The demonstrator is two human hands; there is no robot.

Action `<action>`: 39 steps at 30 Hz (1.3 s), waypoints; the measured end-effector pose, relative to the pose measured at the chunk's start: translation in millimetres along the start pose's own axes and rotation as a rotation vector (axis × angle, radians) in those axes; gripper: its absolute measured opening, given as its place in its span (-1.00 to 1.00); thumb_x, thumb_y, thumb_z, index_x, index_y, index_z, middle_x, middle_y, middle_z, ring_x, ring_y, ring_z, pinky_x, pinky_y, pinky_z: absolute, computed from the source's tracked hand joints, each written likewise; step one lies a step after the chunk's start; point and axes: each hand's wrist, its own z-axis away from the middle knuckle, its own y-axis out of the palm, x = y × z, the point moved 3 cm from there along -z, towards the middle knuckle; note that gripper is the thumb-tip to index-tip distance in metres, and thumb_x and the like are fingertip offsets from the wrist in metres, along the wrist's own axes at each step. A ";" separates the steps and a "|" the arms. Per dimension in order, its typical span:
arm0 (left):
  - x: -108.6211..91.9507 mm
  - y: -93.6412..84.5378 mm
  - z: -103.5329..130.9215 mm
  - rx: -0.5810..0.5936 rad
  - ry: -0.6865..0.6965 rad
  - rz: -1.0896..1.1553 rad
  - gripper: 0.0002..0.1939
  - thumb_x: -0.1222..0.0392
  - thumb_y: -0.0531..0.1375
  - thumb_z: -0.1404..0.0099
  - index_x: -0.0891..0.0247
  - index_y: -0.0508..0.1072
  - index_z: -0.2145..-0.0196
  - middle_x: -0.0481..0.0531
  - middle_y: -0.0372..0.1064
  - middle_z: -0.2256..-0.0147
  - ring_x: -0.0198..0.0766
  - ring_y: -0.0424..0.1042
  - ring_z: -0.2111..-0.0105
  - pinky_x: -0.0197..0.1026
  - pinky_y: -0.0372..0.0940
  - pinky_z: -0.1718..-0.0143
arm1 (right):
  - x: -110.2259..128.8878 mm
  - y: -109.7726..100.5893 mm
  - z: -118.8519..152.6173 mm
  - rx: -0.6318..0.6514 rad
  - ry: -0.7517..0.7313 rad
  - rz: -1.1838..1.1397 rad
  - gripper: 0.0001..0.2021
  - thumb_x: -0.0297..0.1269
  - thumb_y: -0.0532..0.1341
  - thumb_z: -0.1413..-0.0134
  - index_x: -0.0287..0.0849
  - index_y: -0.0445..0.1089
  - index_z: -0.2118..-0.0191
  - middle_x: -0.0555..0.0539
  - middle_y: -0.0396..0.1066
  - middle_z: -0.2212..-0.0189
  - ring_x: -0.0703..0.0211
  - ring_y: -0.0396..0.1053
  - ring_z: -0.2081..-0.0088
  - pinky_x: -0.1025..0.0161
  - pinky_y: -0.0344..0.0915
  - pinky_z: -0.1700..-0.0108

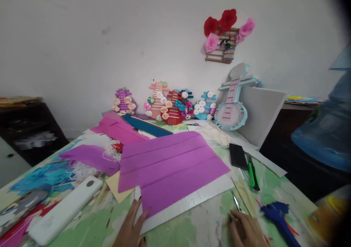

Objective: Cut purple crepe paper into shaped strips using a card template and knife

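A large purple sheet of paper with straight crease-like lines lies over a white board, whose near edge sticks out. At the sheet's lower left corner my left hand rests with its fingers apart, fingertips on the paper and board edge. Metal scissors point away from me, blades just right of the board. My right hand is curled around their handle end, which it hides.
A blue glue gun, green cutter and black phone-like slab lie at right. A white oblong device and blue crepe paper lie left. Decorated paper instruments stand along the wall.
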 end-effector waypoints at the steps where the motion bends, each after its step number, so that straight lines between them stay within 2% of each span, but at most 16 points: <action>1: 3.5 2.4 1.1 -0.010 0.017 0.000 -0.13 0.52 0.09 -0.04 0.12 0.09 -0.30 0.22 0.01 -0.30 0.14 0.08 -0.26 0.03 0.35 -0.06 | 2.9 -4.2 -1.0 -0.045 0.033 0.012 -0.78 -0.19 0.09 -0.21 -0.18 0.41 0.21 -0.14 0.53 0.31 0.04 0.48 0.28 0.15 0.35 0.21; 4: 16.2 8.1 1.1 -0.028 0.010 0.008 -0.21 0.45 0.13 -0.06 0.19 0.16 -0.27 0.30 -0.01 -0.30 0.30 -0.08 -0.30 0.20 0.31 -0.05 | 9.5 -12.2 -2.5 -0.167 0.158 0.095 -0.73 -0.17 0.03 -0.21 -0.20 0.40 0.29 -0.20 0.50 0.37 -0.06 0.43 0.31 0.06 0.30 0.22; 6: 24.7 8.4 -1.8 -0.007 0.006 0.024 -0.25 0.42 0.14 -0.08 0.22 0.17 -0.26 0.34 -0.04 -0.30 0.31 -0.03 -0.28 0.22 0.30 -0.04 | 12.8 -13.7 -3.3 -0.190 0.261 0.142 -0.71 -0.17 0.02 -0.20 -0.24 0.41 0.30 -0.26 0.48 0.36 -0.12 0.40 0.29 0.00 0.27 0.20; 10: 37.3 5.1 -8.7 0.051 0.102 0.083 -0.28 0.29 0.17 -0.17 0.16 0.09 -0.28 0.32 -0.02 -0.30 0.19 0.17 -0.21 0.13 0.35 0.00 | 19.6 -14.1 -5.2 -0.106 0.421 0.090 -0.76 -0.29 0.05 -0.14 -0.28 0.42 0.28 -0.27 0.47 0.32 -0.10 0.36 0.26 0.01 0.25 0.14; 13: 42.5 7.4 -10.0 0.056 0.106 0.126 -0.28 0.22 0.16 -0.23 0.10 0.02 -0.31 0.27 -0.05 -0.31 0.15 0.18 -0.21 0.12 0.35 -0.01 | 22.7 -15.8 -6.3 -0.046 0.497 0.031 -0.79 -0.37 0.06 -0.11 -0.28 0.43 0.26 -0.27 0.47 0.26 -0.08 0.34 0.20 0.04 0.23 0.08; 17: 46.7 16.4 -6.2 0.022 0.070 0.147 -0.31 0.18 0.08 -0.31 0.12 -0.08 -0.33 0.29 -0.12 -0.33 0.13 0.21 -0.19 0.15 0.36 0.00 | 23.3 -17.8 -8.2 -0.009 0.570 0.005 -0.77 -0.44 0.04 -0.09 -0.28 0.43 0.24 -0.28 0.45 0.22 -0.07 0.32 0.16 0.05 0.22 0.07; 21: 52.5 21.3 -3.8 0.004 0.110 0.110 -0.34 0.11 0.10 -0.32 0.08 -0.01 -0.31 0.22 0.00 -0.30 0.06 0.36 -0.09 0.04 0.46 0.14 | 21.2 -20.8 -10.2 0.020 0.628 0.000 -0.80 -0.40 0.06 -0.09 -0.28 0.42 0.25 -0.27 0.45 0.25 -0.07 0.33 0.18 0.06 0.22 0.11; 25: 51.4 15.8 -5.6 -0.001 0.135 0.146 -0.45 0.05 0.13 -0.29 0.04 0.19 -0.22 0.12 0.09 -0.27 0.01 0.40 -0.05 -0.03 0.47 0.17 | 10.0 -28.3 -16.4 0.152 0.652 -0.065 -0.82 -0.41 0.07 -0.07 -0.25 0.41 0.29 -0.21 0.46 0.31 0.01 0.37 0.25 0.16 0.24 0.17; 28: 43.8 7.1 -7.5 0.008 0.111 0.175 -0.52 0.04 0.12 -0.29 0.05 0.25 -0.16 0.11 0.15 -0.23 -0.01 0.42 -0.03 -0.03 0.46 0.15 | -6.6 -39.5 -31.3 0.220 0.687 -0.015 -0.80 -0.44 0.07 -0.06 -0.27 0.42 0.24 -0.21 0.48 0.26 0.07 0.40 0.26 0.22 0.23 0.18; 31: 36.8 0.5 -8.1 0.034 0.037 0.192 -0.52 0.02 0.10 -0.31 0.08 0.25 -0.16 0.14 0.16 -0.22 0.03 0.37 -0.07 0.04 0.43 0.09 | -21.3 -45.6 -52.4 0.328 0.712 0.116 -0.77 -0.45 0.07 -0.09 -0.27 0.42 0.18 -0.21 0.49 0.20 0.06 0.41 0.19 0.24 0.19 0.16; 33: 33.2 -1.4 -7.5 0.032 0.043 0.198 -0.51 0.01 0.10 -0.30 0.08 0.24 -0.17 0.13 0.15 -0.22 0.04 0.35 -0.09 0.04 0.42 0.07 | -24.7 -41.3 -62.6 0.510 0.697 0.158 -0.82 -0.41 0.09 -0.11 -0.26 0.43 0.26 -0.20 0.50 0.28 0.06 0.42 0.23 0.25 0.17 0.23; 35: 31.5 -0.8 -5.8 0.025 0.075 0.194 -0.49 -0.01 0.11 -0.29 0.06 0.23 -0.18 0.13 0.14 -0.23 0.04 0.34 -0.09 0.03 0.41 0.07 | -23.2 -36.0 -68.0 0.600 0.666 0.164 -0.87 -0.40 0.13 -0.09 -0.25 0.43 0.34 -0.20 0.50 0.33 0.07 0.42 0.25 0.26 0.15 0.27; 39: 35.1 5.5 1.7 0.032 0.115 0.175 -0.44 -0.02 0.12 -0.28 0.04 0.18 -0.21 0.17 0.15 -0.23 0.04 0.36 -0.06 0.02 0.40 0.08 | -16.6 -29.3 -66.6 0.632 0.637 0.174 -0.86 -0.39 0.13 -0.10 -0.27 0.43 0.36 -0.22 0.50 0.34 0.07 0.42 0.26 0.26 0.13 0.29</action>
